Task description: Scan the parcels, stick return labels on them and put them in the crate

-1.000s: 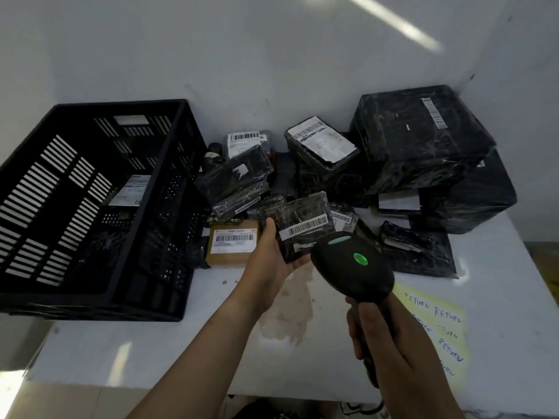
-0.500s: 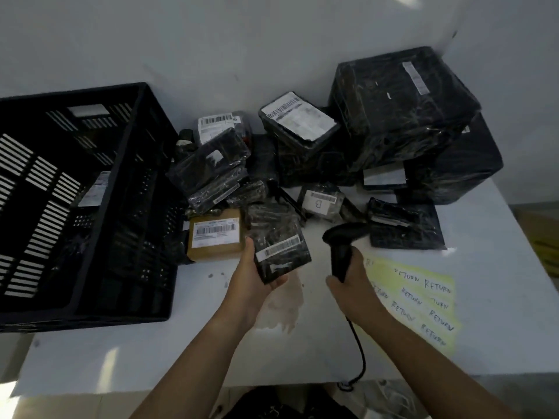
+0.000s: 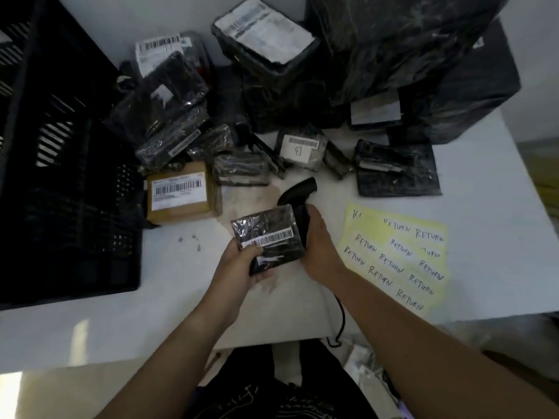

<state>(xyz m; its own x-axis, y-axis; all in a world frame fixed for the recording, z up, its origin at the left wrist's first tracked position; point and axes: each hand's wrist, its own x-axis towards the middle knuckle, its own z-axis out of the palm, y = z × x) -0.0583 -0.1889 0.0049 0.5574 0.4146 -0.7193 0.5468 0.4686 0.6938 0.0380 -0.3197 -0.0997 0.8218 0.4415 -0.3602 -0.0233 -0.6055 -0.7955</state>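
The small black parcel (image 3: 269, 237) was held label-up over the table (image 3: 169, 285), near its front edge, its barcode strip running crosswise and rising a little toward the right. The left hand (image 3: 242, 264) gripped its near left corner, thumb curled on top, fingers beneath. Just beside its right edge, the right hand (image 3: 317, 237) was wrapped round the handle of the scanner (image 3: 298, 190), whose long axis ran away from the person, head pointing at the pile of wrapped parcels (image 3: 302, 101). A yellow sheet of labels (image 3: 393, 255) (RETURN handwritten many times) lay to the right, a brown box (image 3: 181, 192) beyond left, and the black crate (image 3: 60, 176) stood far left.
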